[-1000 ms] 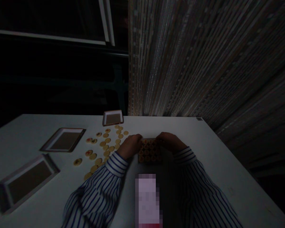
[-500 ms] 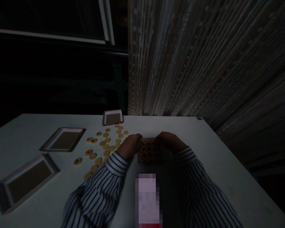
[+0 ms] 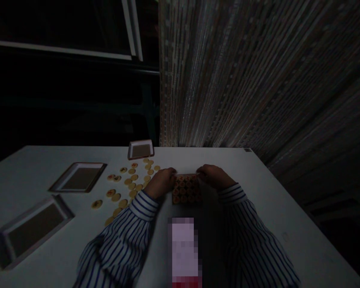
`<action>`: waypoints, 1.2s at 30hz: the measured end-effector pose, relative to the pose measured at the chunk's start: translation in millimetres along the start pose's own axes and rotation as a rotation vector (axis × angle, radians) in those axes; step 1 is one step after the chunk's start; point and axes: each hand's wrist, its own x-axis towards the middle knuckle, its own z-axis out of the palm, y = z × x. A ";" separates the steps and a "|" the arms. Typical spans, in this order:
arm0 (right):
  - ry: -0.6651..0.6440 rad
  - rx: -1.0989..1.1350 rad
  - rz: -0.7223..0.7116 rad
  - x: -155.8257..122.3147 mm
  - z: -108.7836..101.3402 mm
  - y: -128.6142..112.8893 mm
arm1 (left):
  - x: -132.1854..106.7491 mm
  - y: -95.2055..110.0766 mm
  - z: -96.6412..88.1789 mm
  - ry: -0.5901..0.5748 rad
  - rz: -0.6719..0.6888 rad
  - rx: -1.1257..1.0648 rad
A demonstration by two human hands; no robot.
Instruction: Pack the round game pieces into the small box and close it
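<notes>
A small shallow box (image 3: pixel 187 203) sits in front of me, filled with rows of round Chinese chess pieces (image 3: pixel 186 191) with dark red characters. My left hand (image 3: pixel 161 183) is closed at its far left corner, thumb and fingers pinching the edge. At the far right corner my right hand (image 3: pixel 215 176) grips the edge in the same way. To the left of my left hand, loose wooden Chinese chess pieces (image 3: pixel 128 181) lie scattered, most blank side up, a few showing characters. My fingertips are partly lost in the dim light.
The white table (image 3: pixel 255 240) carries three shallow trays: one at the near left (image 3: pixel 36 228), one at the middle left (image 3: pixel 81 178) and a smaller one at the back (image 3: pixel 141 150). A strand curtain (image 3: pixel 204 80) hangs just behind the table's far edge.
The view has shifted slightly. Both hands stay at the box's far corners, the right one slightly farther out. The loose pieces and trays have not moved.
</notes>
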 end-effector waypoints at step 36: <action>0.144 0.069 0.150 -39.0 48.9 -27.3 | -81.8 -3.3 61.0 0.311 -0.098 -0.297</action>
